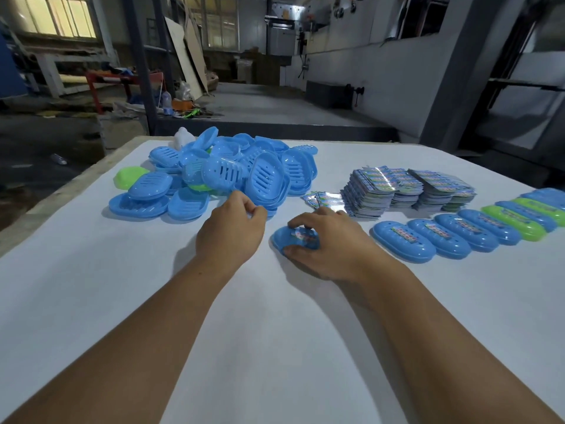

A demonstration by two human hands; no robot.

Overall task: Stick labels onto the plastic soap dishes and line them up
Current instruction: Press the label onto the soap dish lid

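1. Worn on the head, above the near edge of the white table [305,347]; a single view, nothing shared with another.
2. Faces forward and downward across the tabletop, toward the workshop floor beyond the far edge.
3. Close to the work: both forearms enter from the bottom corners and fill the lower half.
4. Wide-angle, bending the table edges and the walls at the sides.

I stand in a dim workshop with grey walls [382,71] and a concrete floor [260,102]. Daylight enters through windows [61,16] far left, beside leaning boards [186,53].
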